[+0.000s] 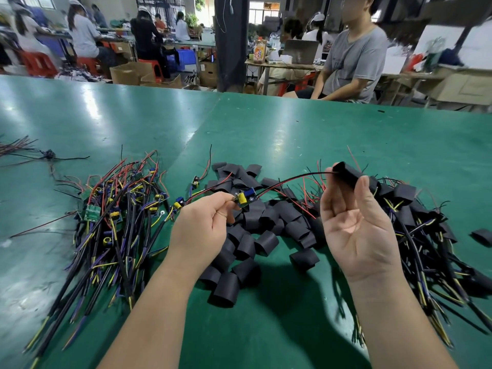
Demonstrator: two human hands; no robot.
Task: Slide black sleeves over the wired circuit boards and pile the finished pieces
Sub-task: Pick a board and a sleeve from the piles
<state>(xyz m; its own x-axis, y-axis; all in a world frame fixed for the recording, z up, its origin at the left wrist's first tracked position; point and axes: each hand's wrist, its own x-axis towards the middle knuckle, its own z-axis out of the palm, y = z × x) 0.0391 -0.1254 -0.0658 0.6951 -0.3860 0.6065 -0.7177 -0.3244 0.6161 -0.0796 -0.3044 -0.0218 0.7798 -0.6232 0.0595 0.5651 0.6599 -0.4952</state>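
Note:
My left hand [203, 225] pinches a small circuit board [246, 197] with a yellow and a blue part, held above the table. Its red and black wires [290, 180] arc to the right and enter a black sleeve [347, 173]. My right hand [355, 217] holds that sleeve between thumb and fingertips, palm facing me. Loose black sleeves [255, 235] lie heaped between my arms. A pile of bare wired boards [119, 209] lies on the left. Sleeved pieces [415, 217] with trailing cables are piled on the right.
The green table [292, 129] stretches far ahead. A knot of wires [49, 155] lies at the far left, and one stray sleeve [483, 236] at the right edge. A person in a grey shirt [354, 57] sits beyond the table; other workers sit further back.

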